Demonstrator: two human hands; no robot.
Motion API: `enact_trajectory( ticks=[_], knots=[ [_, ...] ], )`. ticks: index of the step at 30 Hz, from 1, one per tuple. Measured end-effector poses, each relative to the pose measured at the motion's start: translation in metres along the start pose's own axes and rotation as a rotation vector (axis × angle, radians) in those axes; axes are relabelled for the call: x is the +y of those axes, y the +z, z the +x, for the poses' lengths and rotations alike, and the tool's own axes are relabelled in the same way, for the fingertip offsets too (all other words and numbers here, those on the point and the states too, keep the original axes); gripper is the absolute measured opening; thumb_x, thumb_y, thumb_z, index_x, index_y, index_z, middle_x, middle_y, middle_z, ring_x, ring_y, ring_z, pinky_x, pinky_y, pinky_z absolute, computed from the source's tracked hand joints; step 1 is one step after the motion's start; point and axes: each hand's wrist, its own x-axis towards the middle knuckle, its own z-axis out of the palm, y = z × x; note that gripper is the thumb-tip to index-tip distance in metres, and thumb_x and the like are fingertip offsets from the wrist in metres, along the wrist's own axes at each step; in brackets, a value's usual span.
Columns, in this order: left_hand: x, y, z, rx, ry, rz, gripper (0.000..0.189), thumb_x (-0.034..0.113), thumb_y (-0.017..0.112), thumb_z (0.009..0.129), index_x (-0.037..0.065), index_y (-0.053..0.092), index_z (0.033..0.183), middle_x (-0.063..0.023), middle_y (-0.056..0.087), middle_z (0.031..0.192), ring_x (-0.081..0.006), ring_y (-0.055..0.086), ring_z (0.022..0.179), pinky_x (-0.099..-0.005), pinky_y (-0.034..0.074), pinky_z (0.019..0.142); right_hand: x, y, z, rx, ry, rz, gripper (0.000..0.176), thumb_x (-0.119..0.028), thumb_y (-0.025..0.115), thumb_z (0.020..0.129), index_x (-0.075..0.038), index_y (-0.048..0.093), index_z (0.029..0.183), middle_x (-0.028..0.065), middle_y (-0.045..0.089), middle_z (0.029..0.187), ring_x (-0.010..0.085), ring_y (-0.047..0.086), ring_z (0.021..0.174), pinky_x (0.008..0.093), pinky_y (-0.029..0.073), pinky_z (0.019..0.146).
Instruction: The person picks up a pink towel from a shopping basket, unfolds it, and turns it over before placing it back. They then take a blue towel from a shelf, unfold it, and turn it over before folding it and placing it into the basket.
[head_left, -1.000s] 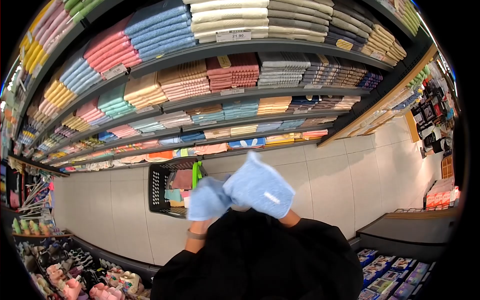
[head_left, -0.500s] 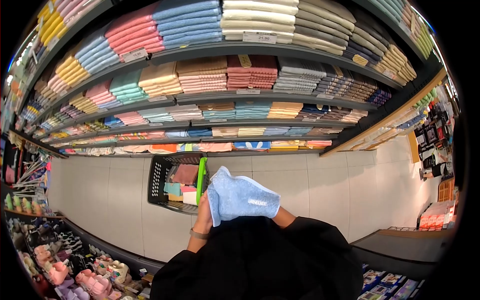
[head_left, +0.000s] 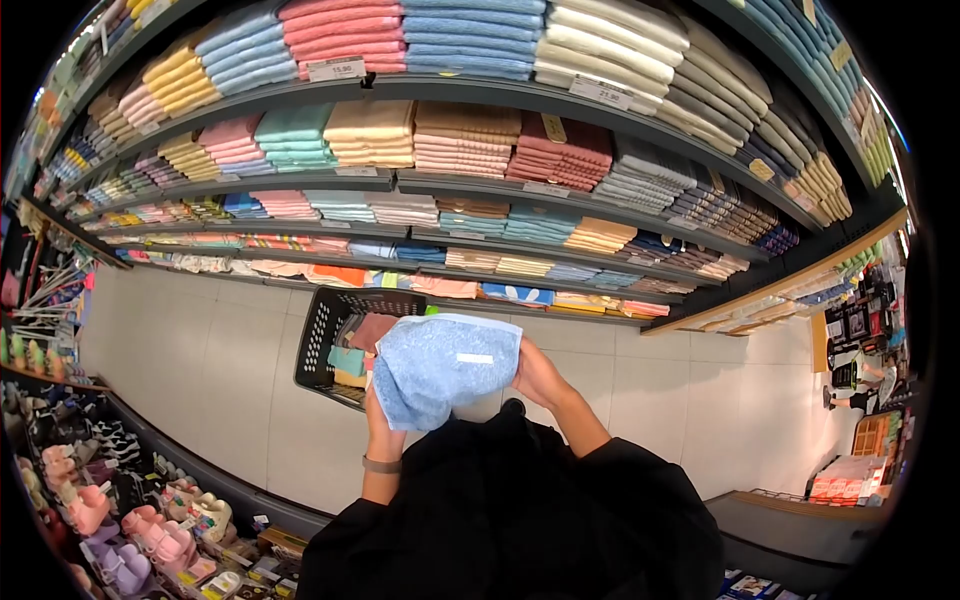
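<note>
A light blue towel (head_left: pixel 445 375) with a small white label hangs spread between my two hands in front of my body. My left hand (head_left: pixel 383 415) grips its lower left side, the fingers mostly hidden behind the cloth. At the right edge, my right hand (head_left: pixel 537 373) pinches the towel, its fingertips partly covered. Beyond the towel a dark shopping basket (head_left: pixel 322 345) stands on the floor, holding several folded cloths in brown, teal, yellow and pink. The towel hides part of the basket's right side and most of its green handle.
Shelves (head_left: pixel 300 185) of folded towels in many colours run across the aisle ahead. Pink and purple shoes (head_left: pixel 165 535) fill a low display at my lower left. A low counter (head_left: pixel 780 520) stands at lower right. Another person (head_left: pixel 858 398) is at the far right.
The towel has turned and been spread wider, and it now covers more of the basket and its handle. My right hand has come up to the towel's right edge. The view has shifted.
</note>
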Motion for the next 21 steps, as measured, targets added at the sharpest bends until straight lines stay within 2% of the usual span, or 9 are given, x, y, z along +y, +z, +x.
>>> enact_trajectory(
  ticks=[4,6,7,9,10,12,15,19,21],
  knots=[
    [0.016,-0.003,0.004,0.007,-0.012,-0.039,0.038,0.023,0.041,0.099,0.000,0.049,0.128,-0.0123,0.057,0.124,-0.0233,0.056,0.113,-0.0353,0.045,0.097,0.005,0.012,0.008,-0.106,0.051,0.190,0.053,-0.042,0.041,0.099,-0.003,0.044,0.135,0.0078,0.051,0.133,0.0193,0.052,0.117,0.0367,0.044,0.097],
    [0.025,-0.006,0.006,-0.002,-0.016,-0.040,0.039,0.023,0.041,0.100,-0.001,0.049,0.129,-0.0123,0.057,0.124,-0.0233,0.056,0.113,-0.0355,0.045,0.098,0.019,0.023,0.018,-0.075,0.018,-0.120,0.048,-0.033,0.051,0.096,-0.003,0.046,0.133,0.0061,0.053,0.130,0.0209,0.052,0.118,0.0351,0.042,0.097],
    [0.031,-0.005,0.005,-0.038,-0.054,-0.024,0.041,0.024,0.040,0.100,-0.001,0.046,0.131,-0.0122,0.055,0.127,-0.0239,0.054,0.116,-0.0351,0.042,0.100,0.023,0.032,0.022,-0.073,0.024,-0.121,0.048,-0.033,0.051,0.096,-0.003,0.046,0.133,0.0061,0.053,0.130,0.0209,0.052,0.118,0.0351,0.042,0.097],
    [0.036,-0.010,0.008,-0.068,-0.096,-0.010,0.043,0.025,0.039,0.101,-0.002,0.044,0.134,-0.0122,0.054,0.130,-0.0245,0.052,0.118,-0.0346,0.040,0.103,0.031,0.053,0.030,0.025,-0.070,-0.430,0.035,-0.016,0.058,0.092,0.000,0.054,0.122,0.0069,0.060,0.118,0.0199,0.057,0.105,0.0335,0.046,0.090],
    [0.035,-0.016,0.013,-0.073,-0.122,-0.019,0.043,0.027,0.040,0.101,-0.002,0.044,0.133,-0.0120,0.054,0.129,-0.0239,0.052,0.117,-0.0344,0.040,0.103,0.040,0.056,0.037,0.024,-0.063,-0.431,0.035,-0.016,0.058,0.092,0.000,0.054,0.122,0.0069,0.060,0.118,0.0199,0.057,0.105,0.0335,0.046,0.090],
    [0.038,-0.023,0.015,-0.074,-0.147,-0.033,0.044,0.028,0.040,0.101,-0.002,0.044,0.133,-0.0118,0.054,0.129,-0.0234,0.053,0.117,-0.0342,0.040,0.102,0.056,0.059,0.053,0.198,-0.353,-0.736,0.024,-0.012,0.055,0.091,0.001,0.060,0.111,0.0074,0.063,0.107,0.0183,0.058,0.099,0.0308,0.045,0.088],
    [0.046,-0.030,0.014,-0.030,-0.138,-0.020,0.040,0.022,0.041,0.099,-0.001,0.048,0.130,-0.0146,0.056,0.125,-0.0253,0.056,0.114,-0.0369,0.045,0.098,0.059,0.068,0.058,0.333,-0.482,-0.761,0.018,-0.011,0.054,0.091,-0.001,0.061,0.104,0.0066,0.063,0.101,0.0172,0.058,0.096,0.0300,0.046,0.085],
    [0.051,-0.040,0.016,0.005,-0.163,-0.070,0.042,0.024,0.041,0.099,-0.002,0.046,0.131,-0.0155,0.056,0.126,-0.0270,0.055,0.115,-0.0385,0.044,0.100,0.057,0.073,0.062,0.317,-0.410,-0.658,0.020,-0.012,0.054,0.091,-0.002,0.062,0.107,0.0061,0.064,0.101,0.0179,0.059,0.096,0.0299,0.046,0.085],
    [0.052,-0.043,0.016,0.017,-0.160,-0.101,0.043,0.025,0.041,0.099,-0.003,0.046,0.131,-0.0157,0.055,0.126,-0.0277,0.055,0.115,-0.0390,0.043,0.101,0.051,0.080,0.062,0.298,-0.245,-0.595,0.025,-0.017,0.055,0.093,-0.003,0.060,0.114,0.0093,0.063,0.106,0.0217,0.058,0.098,0.0315,0.045,0.088]
  ],
)
